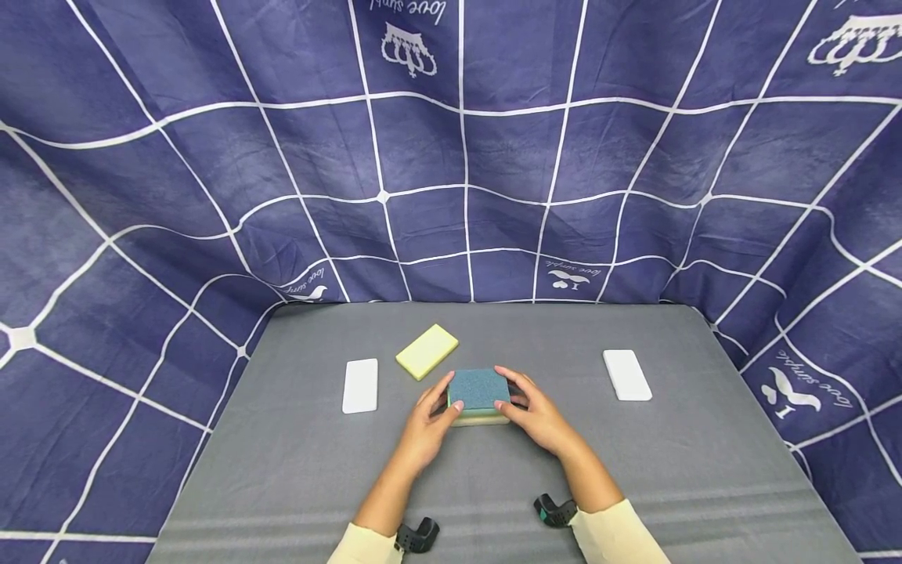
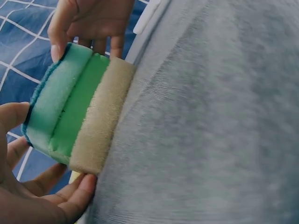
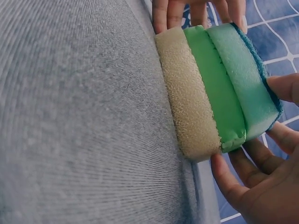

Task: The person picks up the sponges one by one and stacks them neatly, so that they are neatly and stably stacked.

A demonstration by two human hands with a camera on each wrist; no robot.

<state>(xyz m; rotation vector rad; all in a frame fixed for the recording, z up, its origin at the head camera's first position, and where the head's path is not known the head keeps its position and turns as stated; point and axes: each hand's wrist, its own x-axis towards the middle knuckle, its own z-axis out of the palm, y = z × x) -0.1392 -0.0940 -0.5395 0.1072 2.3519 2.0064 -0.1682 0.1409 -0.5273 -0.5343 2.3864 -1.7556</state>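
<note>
1. Left hand (image 1: 425, 427), right hand (image 1: 539, 415): fingers spread, gripping opposite ends of the stack (image 1: 479, 390), frame centre.
2. Layered: blue-topped sponge (image 2: 60, 95), green block (image 2: 81, 105), beige sponge (image 2: 103, 116).
3. Unstacked: yellow slab (image 1: 427, 352), nearest obstacle, above left; white blocks, left (image 1: 360, 386) and right (image 1: 627, 375) of centre.
</note>
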